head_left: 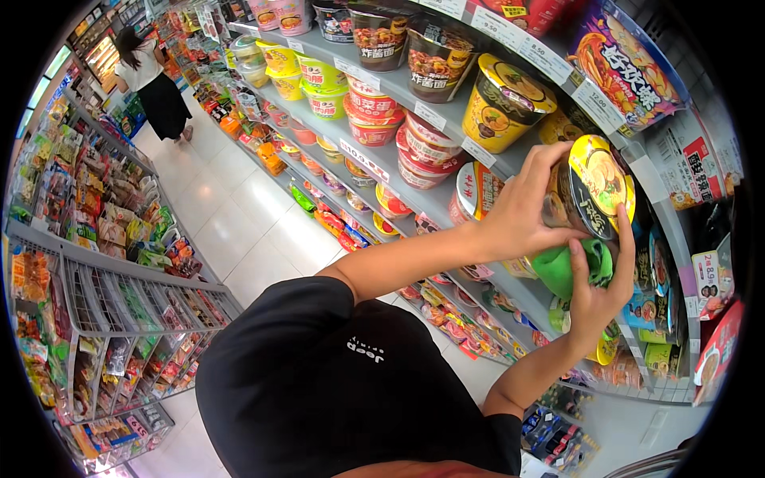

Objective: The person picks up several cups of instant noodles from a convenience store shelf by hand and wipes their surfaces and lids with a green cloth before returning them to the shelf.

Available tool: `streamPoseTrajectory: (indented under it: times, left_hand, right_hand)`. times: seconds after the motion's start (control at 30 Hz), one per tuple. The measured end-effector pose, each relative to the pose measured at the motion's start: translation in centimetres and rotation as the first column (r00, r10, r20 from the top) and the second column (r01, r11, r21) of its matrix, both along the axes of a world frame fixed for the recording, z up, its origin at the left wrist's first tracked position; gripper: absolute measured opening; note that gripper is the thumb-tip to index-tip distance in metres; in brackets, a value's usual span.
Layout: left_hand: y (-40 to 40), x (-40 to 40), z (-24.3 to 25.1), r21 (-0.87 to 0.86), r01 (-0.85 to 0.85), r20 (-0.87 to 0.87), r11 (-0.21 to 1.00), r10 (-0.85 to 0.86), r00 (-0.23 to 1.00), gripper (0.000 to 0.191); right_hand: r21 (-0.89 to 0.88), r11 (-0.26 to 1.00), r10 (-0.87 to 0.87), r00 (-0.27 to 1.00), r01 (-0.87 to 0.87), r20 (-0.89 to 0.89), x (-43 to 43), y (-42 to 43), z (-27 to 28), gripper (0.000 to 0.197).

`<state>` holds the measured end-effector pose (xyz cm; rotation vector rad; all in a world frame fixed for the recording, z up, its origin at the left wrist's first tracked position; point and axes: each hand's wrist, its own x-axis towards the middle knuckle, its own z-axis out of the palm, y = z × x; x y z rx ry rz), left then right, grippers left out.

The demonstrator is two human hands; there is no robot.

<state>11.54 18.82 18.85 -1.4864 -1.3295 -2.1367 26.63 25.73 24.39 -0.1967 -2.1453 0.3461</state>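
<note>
My left hand [526, 206] grips a tilted instant noodle cup [603, 188] by its side. The cup has a dark body and a yellow-rimmed lid picturing a bowl of noodles. My right hand [603, 293] holds a bunched green cloth [559, 269] between thumb and fingers. Its raised index finger touches the edge of the cup's lid. Both hands are in front of the shelf with noodle cups. Behind the cup, a yellow noodle tub [505, 104] with a black band sits on the shelf.
Grey shelves [334, 131] carry rows of noodle cups and bowls, with price tags along their edges. Colourful packaged goods fill a wire rack [113, 293] on the left. A person [152, 83] in a black skirt stands farther down the tiled aisle [239, 197].
</note>
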Motion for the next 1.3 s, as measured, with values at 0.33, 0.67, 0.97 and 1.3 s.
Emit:
streamPoseTrajectory:
  times: [0.33, 0.67, 0.97, 1.3]
  left_hand:
    - [0.4, -0.3, 1.9, -0.139, -0.143, -0.009, 0.98, 0.143, 0.99, 0.101]
    - [1.8, -1.2, 1.3, -0.101, -0.174, -0.066, 0.98, 0.168, 0.984, 0.097]
    - [-1.8, -0.4, 0.6, -0.139, -0.224, -0.165, 0.965, 0.2, 0.966, 0.079]
    - [-5.7, -6.6, -0.6, -0.019, -0.589, -0.254, 0.808, 0.566, 0.784, 0.069]
  right_hand:
    - [-0.052, 0.999, -0.02, 0.998, 0.018, -0.054, -2.0, 0.8, 1.6, 0.044]
    - [-0.157, 0.988, -0.004, 0.999, 0.01, 0.043, -3.1, 1.8, 1.9, 0.04]
    - [-0.248, 0.969, 0.015, 0.992, 0.016, 0.122, -3.5, 3.2, 2.0, 0.044]
    - [-0.177, 0.982, -0.044, 0.989, 0.069, 0.138, -3.9, 3.5, 2.1, 0.064]
